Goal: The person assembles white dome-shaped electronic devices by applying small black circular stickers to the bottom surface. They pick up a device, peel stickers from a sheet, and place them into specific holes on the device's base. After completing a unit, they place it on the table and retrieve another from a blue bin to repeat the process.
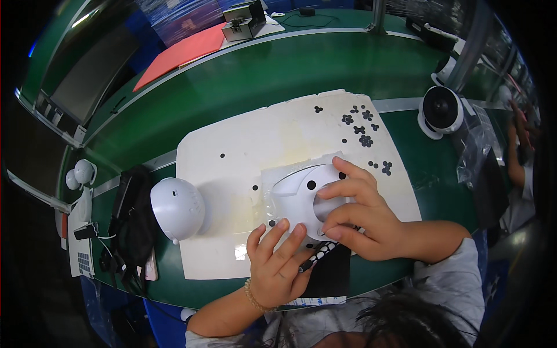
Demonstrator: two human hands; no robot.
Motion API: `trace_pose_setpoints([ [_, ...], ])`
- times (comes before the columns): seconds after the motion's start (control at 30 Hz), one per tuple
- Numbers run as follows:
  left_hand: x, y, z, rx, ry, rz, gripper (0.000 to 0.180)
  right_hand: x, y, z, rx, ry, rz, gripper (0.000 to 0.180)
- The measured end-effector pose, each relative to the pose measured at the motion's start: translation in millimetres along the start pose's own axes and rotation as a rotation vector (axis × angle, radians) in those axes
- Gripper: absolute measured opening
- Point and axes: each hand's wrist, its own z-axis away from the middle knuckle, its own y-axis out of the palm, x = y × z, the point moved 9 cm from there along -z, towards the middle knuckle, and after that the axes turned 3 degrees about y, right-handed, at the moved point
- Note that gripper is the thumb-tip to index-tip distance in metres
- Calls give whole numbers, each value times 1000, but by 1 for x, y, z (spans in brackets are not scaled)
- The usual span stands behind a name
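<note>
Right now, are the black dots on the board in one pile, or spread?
Spread: the dots lie in separate clusters and singly across the board.

The holed white shell (293, 204) and domed housing (174, 207) looked like smooth, faintly glossy plastic; the table sheet (232, 130), matt cardboard.

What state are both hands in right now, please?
Left hand: open, at the white part.
Right hand: partly closed over that part; whether holding anything cannot be told.

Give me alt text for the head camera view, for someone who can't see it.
A person's left hand and right hand work at a white part with a round opening, on a pale board. Small black discs dot the board; a rounded white device sits at its left edge.
</note>
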Motion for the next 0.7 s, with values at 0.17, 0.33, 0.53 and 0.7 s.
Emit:
trace_pose_setpoints([
  [0.17, 0, -1, 0, -21, 4, 9, 24, 2, 4, -1, 57, 0, 52, 6],
  [0.33, 0, 0, 0, -21, 7, 1, 23, 3, 3, -2, 18, -6, 53, 4],
  [0.53, 0, 0, 0, -25, 0, 1, 22, 17, 4, 17, -92, -244, 449, 11],
  [0.7, 0, 0, 0, -27, -9, -3, 22, 24, -2, 29, -162, -165, 635, 22],
])
